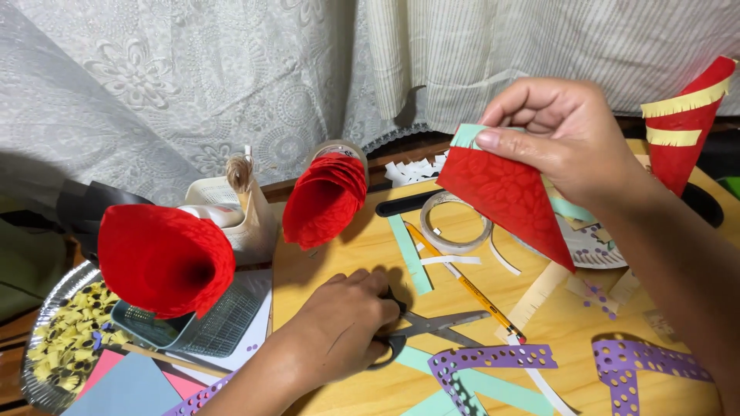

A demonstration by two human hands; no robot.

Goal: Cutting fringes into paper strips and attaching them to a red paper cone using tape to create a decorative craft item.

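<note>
My right hand point(566, 131) is raised over the wooden table point(362, 254) and pinches a red paper cone point(512, 200) with a mint-green strip at its top edge; the cone's tip points down to the right. My left hand point(343, 327) rests low on the table with its fingers closed on the black handles of a pair of scissors point(435, 327), whose blades lie flat pointing right. A yellow pencil point(466, 285) lies just beyond the blades.
Two open red cones point(166, 258) point(324, 200) stand at the left, and a fringed red cone point(686, 123) at the right. A tape roll point(455, 223), mint strips point(408, 254), punched purple paper point(493, 362) and a foil plate of yellow scraps point(58, 339) lie about. Curtains hang behind.
</note>
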